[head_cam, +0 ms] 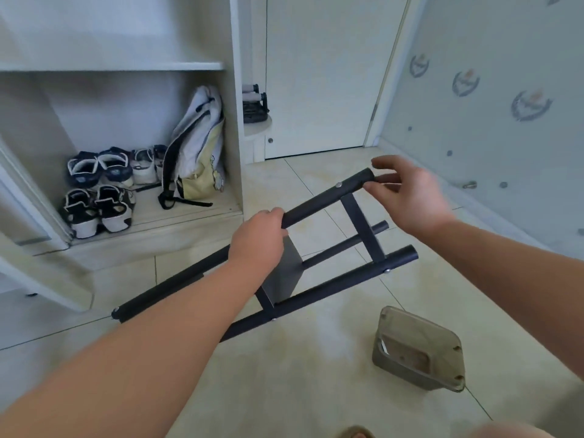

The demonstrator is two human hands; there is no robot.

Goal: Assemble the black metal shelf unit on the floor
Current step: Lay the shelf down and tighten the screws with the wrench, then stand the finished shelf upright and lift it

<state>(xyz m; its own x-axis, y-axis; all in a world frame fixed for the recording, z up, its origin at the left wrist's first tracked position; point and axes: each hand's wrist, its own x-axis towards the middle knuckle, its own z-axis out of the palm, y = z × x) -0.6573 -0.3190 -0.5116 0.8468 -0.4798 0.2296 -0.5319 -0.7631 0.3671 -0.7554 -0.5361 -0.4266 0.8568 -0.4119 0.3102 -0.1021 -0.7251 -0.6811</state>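
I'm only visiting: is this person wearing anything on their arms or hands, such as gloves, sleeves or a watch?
Nothing shows. The left forearm and the right forearm are bare, and no sleeve reaches into view. The left hand and the right hand have no gloves, and no ring, watch or wristband can be seen.

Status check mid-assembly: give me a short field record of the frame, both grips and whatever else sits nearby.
frame: black metal frame, tubes joined by crossbars, tilted
left grip: wraps the upper tube mid-length
right grip: at that tube's far end, fingertips around it; firm hold unclear
nearby: clear plastic box on the tiles, apart from the frame
cabinet: shoes and backpack inside
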